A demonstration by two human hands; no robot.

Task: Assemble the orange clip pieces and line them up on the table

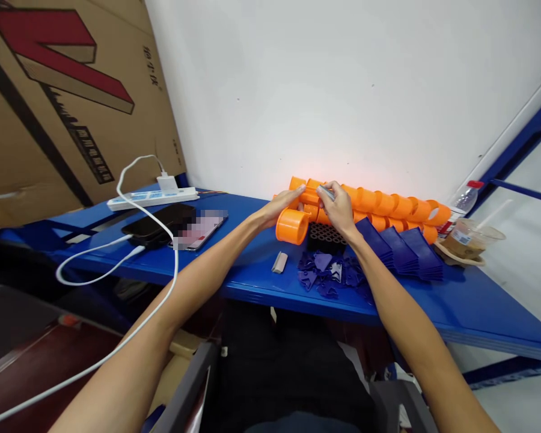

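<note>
My left hand (pixel 281 205) is closed on an orange plastic part (pixel 312 196) in front of the stacked orange cups (pixel 388 203). Pinched in my right hand (pixel 339 209) is a small grey flat piece (pixel 326 192), held against or just above that orange part; its exact kind is hard to make out. Below my left hand sits a round orange cup (pixel 292 227), its opening turned to the right. Under my right hand lies a black block with round holes (pixel 326 237). Nearer the front edge is a heap of small dark-blue plastic pieces (pixel 324 272).
On the blue table (pixel 247 270) are a small pale block (pixel 279 263) and blue fanned sheets (pixel 399 249). A bottle (pixel 464 201) and plastic cup (pixel 471 237) stand right. Phones (pixel 202 228), a power strip (pixel 151 197) and a white cable (pixel 177 264) are left.
</note>
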